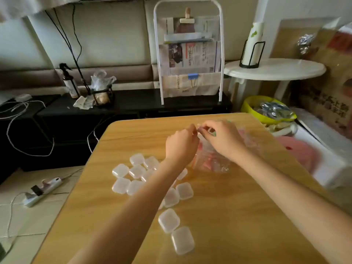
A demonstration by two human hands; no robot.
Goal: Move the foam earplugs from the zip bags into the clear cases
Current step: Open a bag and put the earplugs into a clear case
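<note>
Both hands are raised over the middle of the wooden table, holding a small clear zip bag by its top. My left hand pinches one side of the bag's mouth, and my right hand pinches the other side. Below them a pile of clear zip bags with pink earplugs inside lies on the table. Several clear square cases lie shut in a loose cluster left of the bags, partly hidden by my left forearm. Two more cases lie nearer to me.
A green bowl with foil packets sits beyond the table's far right corner. A pink item lies to the right on a white surface. A power strip and cables lie on the floor at left. A newspaper rack stands behind the table.
</note>
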